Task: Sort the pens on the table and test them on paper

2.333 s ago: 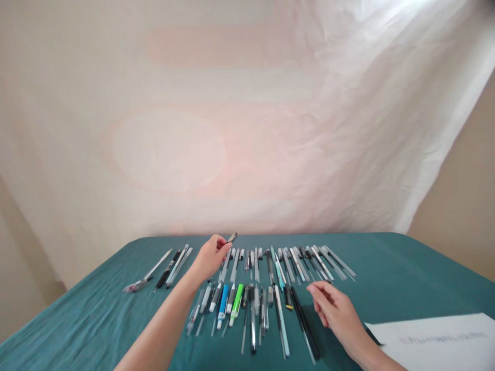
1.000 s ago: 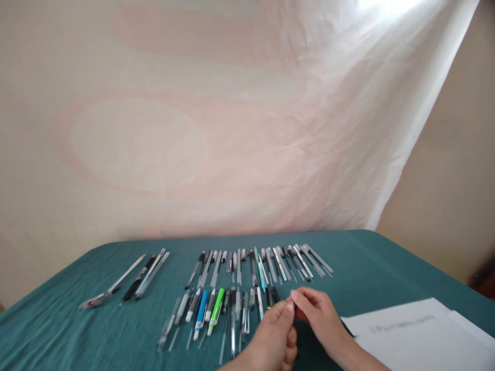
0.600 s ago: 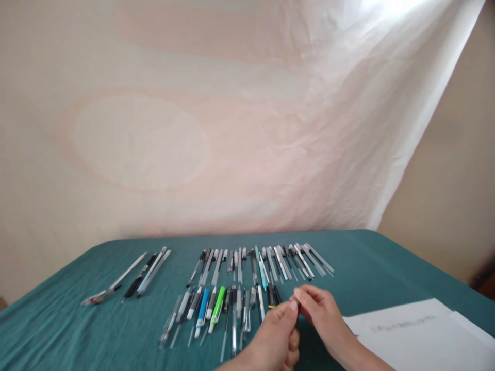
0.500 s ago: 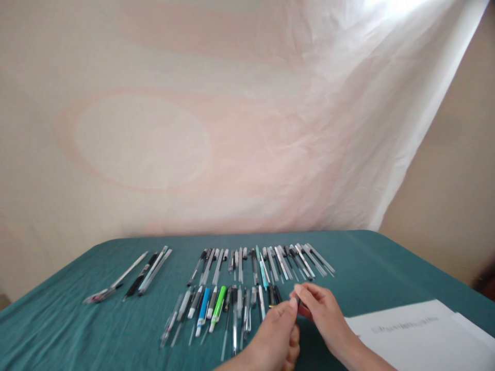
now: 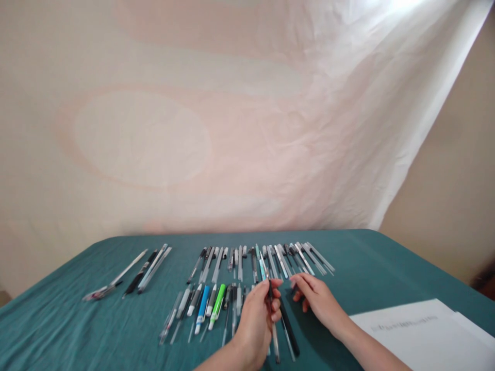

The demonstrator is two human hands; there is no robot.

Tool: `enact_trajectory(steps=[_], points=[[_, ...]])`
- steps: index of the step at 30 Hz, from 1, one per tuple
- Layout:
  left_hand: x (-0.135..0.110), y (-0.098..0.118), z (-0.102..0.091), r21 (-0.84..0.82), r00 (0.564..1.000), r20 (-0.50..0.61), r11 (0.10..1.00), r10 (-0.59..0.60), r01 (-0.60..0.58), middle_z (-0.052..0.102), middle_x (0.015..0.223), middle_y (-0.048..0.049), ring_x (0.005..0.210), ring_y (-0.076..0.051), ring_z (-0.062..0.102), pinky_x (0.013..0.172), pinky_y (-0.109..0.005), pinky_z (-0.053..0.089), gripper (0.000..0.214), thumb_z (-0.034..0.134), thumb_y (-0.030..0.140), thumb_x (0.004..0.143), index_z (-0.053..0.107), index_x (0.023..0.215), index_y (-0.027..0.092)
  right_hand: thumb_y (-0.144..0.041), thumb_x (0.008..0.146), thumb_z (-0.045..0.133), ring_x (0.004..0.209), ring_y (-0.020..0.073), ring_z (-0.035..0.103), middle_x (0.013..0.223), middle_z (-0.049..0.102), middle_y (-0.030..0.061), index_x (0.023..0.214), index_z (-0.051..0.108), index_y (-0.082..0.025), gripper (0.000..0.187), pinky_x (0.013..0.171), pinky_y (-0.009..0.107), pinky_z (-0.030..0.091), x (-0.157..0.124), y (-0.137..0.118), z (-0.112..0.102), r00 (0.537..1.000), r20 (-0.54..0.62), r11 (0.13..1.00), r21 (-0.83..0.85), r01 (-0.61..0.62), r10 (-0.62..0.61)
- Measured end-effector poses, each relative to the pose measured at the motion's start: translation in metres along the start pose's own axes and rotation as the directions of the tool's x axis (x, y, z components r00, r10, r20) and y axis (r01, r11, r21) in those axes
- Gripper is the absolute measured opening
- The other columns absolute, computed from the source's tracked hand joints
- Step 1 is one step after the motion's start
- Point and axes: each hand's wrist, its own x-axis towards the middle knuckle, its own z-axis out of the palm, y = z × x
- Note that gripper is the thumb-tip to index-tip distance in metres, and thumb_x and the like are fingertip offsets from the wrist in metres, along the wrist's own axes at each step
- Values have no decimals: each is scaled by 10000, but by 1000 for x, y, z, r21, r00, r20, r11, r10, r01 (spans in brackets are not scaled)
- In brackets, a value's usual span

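Note:
My left hand (image 5: 255, 317) is closed around a slim pen (image 5: 269, 291), its dark part showing between thumb and fingers and its narrow end pointing away from me. Several pens lie under and beside this hand, among them a black pen (image 5: 289, 330) just to its right; the hand partly hides the near row. To the right, my right hand (image 5: 315, 301) hovers over the cloth, fingers loosely bent and apart, with nothing visible in them. In the near row lie a blue pen (image 5: 201, 309) and a bright green pen (image 5: 217, 306), left of my left hand.
A far row of clear and dark pens (image 5: 240, 264) spans the middle of the green cloth (image 5: 58, 319). Farther left lie a white pen (image 5: 129, 267), a black pen (image 5: 139, 274) and clear ones. White paper sheets (image 5: 410, 345) with faint marks rest at the right.
My hands, together before, have come apart. The left one has moved left over the near row with the pen, and the right one stays near its place with its fingers loosened.

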Motion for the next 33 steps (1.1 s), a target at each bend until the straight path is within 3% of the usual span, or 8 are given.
enact_trajectory(steps=[6, 12, 19, 23, 33], points=[[2, -4, -2, -68, 997, -73, 998, -13, 8, 469, 659, -17, 499, -53, 409, 425, -166, 293, 177, 478, 234, 798, 568, 816, 82, -436, 766, 498, 541, 143, 563, 690, 600, 14, 910, 555, -167, 310, 370, 194, 377, 4, 8, 5, 999, 33, 993, -114, 40, -37], [1, -4, -2, -66, 998, -61, 998, 0, -5, 474, 667, -22, 507, -56, 416, 428, -167, 307, 184, 468, 230, 807, 569, 825, 78, -408, 809, 444, 507, 131, 560, 693, 617, 9, 858, 564, -175, 267, 490, 236, 420, 6, 8, 5, 994, -1, 969, -223, 106, -109], [2, -3, -2, -57, 998, -56, 998, 20, -23, 471, 655, -15, 495, -51, 407, 430, -163, 317, 179, 476, 234, 805, 572, 823, 85, -330, 802, 467, 625, 152, 570, 765, 614, 19, 895, 573, -183, 204, 583, 256, 428, -3, 4, 2, 985, 37, 932, -320, 170, -167], [2, -3, -2, -47, 998, -55, 998, 32, -34, 477, 652, -16, 497, -55, 417, 433, -165, 324, 174, 486, 238, 800, 574, 822, 89, -285, 778, 498, 593, 137, 536, 769, 585, 17, 886, 579, -183, 169, 582, 257, 411, -9, -2, 3, 971, 38, 879, -419, 229, -235], [0, -6, -4, -65, 1000, -7, 997, 28, -28, 479, 653, -5, 495, -52, 414, 441, -167, 322, 183, 532, 269, 772, 576, 828, 100, -256, 776, 501, 594, 138, 532, 752, 552, 3, 817, 591, -203, 112, 579, 258, 402, -14, -6, 8, 962, 88, 831, -487, 268, -259]])
